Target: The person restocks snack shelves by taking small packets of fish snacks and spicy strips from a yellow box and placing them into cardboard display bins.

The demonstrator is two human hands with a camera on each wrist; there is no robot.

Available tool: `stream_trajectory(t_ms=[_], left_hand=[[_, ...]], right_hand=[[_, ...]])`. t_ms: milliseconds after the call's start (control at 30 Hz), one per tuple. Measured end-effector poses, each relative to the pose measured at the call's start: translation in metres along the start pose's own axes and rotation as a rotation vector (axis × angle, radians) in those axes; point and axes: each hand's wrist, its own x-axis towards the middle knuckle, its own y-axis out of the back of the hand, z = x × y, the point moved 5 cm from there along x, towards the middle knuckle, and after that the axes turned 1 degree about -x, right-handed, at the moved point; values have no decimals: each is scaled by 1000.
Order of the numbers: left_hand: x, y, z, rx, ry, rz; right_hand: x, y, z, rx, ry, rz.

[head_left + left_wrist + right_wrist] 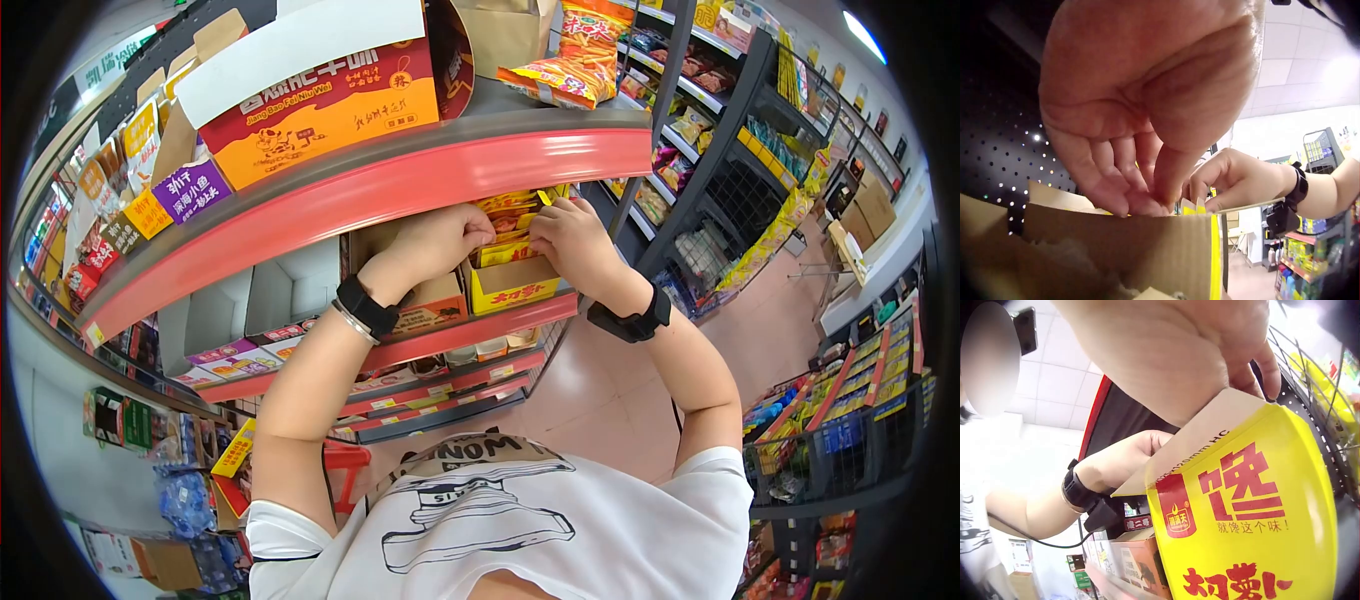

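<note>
Several yellow and orange snack packets (510, 222) stand upright in a yellow display box (512, 292) with red lettering, on a shelf with a red edge. My left hand (440, 240) reaches in from the left and pinches at the packets, thumb and fingertips together; the cardboard rim (1122, 244) hides the tips in the left wrist view. Opposite it, my right hand (578, 245) has its curled fingers on the packets' right side, beside an upright yellow corner. The right wrist view shows the box's yellow front (1241, 512), whose flap covers part of that hand.
Just above my hands runs the upper shelf's red edge (400, 190), bearing a large red and orange carton (320, 110) and an orange snack bag (580, 50). Grey open boxes (270, 290) stand to the left. A wire rack (730, 200) with goods is at the right.
</note>
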Motion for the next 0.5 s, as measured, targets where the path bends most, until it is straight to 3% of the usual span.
stream_trajectory(t_ms=[133, 333, 500], left_hand=[[1, 2, -4, 62, -54, 19], [6, 3, -4, -57, -69, -50], [7, 1, 9, -34, -110, -84]], right_hand=[[-1, 15, 3, 59, -31, 130], [-19, 68, -12, 54, 133, 414], [-48, 93, -13, 22, 183, 462]])
